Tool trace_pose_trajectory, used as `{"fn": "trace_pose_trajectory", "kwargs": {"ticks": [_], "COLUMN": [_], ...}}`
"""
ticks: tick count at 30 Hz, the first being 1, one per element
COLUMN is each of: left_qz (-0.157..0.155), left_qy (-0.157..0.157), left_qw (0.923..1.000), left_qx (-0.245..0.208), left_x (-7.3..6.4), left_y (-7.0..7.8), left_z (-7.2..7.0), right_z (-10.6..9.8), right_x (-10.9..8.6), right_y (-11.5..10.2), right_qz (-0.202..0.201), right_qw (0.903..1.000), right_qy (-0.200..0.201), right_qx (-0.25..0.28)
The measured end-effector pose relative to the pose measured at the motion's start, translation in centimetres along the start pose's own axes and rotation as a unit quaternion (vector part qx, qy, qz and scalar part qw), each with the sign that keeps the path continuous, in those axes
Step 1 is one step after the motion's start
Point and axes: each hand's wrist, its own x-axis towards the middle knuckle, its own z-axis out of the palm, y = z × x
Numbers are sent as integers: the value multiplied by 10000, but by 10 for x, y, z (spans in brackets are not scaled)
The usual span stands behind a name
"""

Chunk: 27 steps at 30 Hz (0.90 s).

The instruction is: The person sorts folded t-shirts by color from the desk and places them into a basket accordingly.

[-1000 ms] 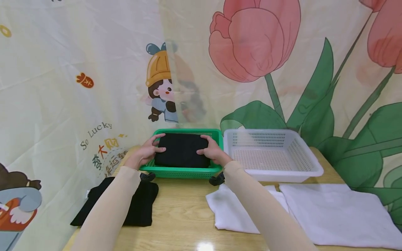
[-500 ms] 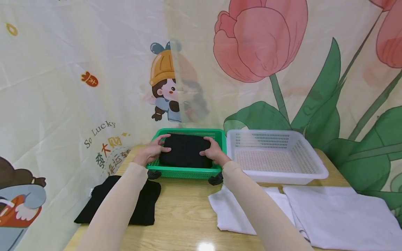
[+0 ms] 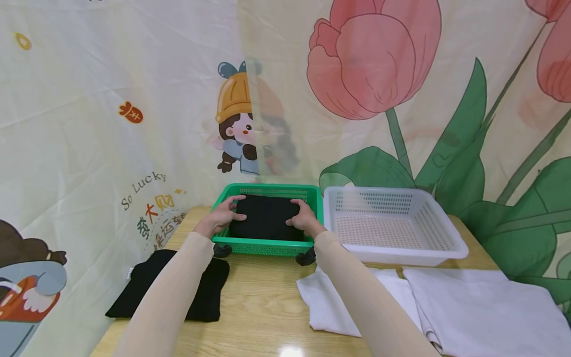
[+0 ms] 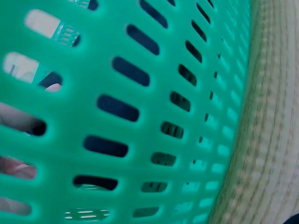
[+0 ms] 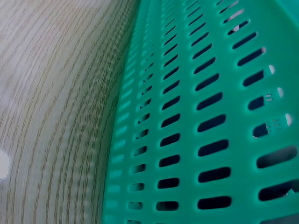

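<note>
A folded black garment point(image 3: 265, 218) lies within the green plastic basket point(image 3: 263, 246), its front edge right behind the near rim. My left hand point(image 3: 221, 217) holds its left end, thumb on top and fingers reaching to the far edge. At the opposite end my right hand point(image 3: 305, 218) grips it the same way. Both wrist views are filled by the basket's slotted wall, the left one point(image 4: 154, 107) and the right one point(image 5: 201, 107); dark cloth shows behind the slots. In the left wrist view, bits of fingers show through too.
A white plastic basket point(image 3: 397, 253) stands to the right of the green one. Another folded black garment point(image 3: 207, 292) lies at the front left of the wooden table point(image 3: 258, 302). White folded cloths point(image 3: 486, 307) lie at the front right. A printed curtain point(image 3: 178, 99) hangs behind.
The black garment sits slightly lower in the green basket, both hands still on its ends. The head view has shifted a little, moving the scene rightward.
</note>
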Motion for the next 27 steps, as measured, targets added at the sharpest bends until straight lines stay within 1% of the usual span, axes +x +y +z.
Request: {"fn": "trace_pose_trajectory", "kwargs": {"ticks": [3,5,9,12,14,16,19,23,27], "left_qz": [6,-112,-224,-233,-171,-74,136,457,727], "left_qy": [14,58,-24,-33,-41,-108,-188,-306,-387], "left_qw": [9998,9993,9982,9956,9936,9919,9914,9902,9889], "left_qx": [197,355,554,911,1113,1261,1290,1287,1239], "left_x": [1,-6,-6,-9,-12,-17,-25,-41,-62], "left_y": [-1,7,6,8,12,19,32,50,66], "left_z": [2,7,6,4,4,3,1,-4,-10], "right_z": [1,1,0,-2,-7,-13,-25,-44,-62], "right_x": [2,2,-2,-8,-15,-21,-31,-46,-67], "right_y": [2,3,2,-3,-8,-14,-25,-39,-51], "right_qz": [91,79,46,10,-29,-70,-172,-353,-498], "right_qw": [9999,9998,9998,9995,9988,9978,9956,9934,9923], "right_qy": [-28,-42,-151,-323,-481,-661,-917,-1090,-1133], "right_qx": [-101,-167,-139,-75,-15,25,31,-53,-110]}}
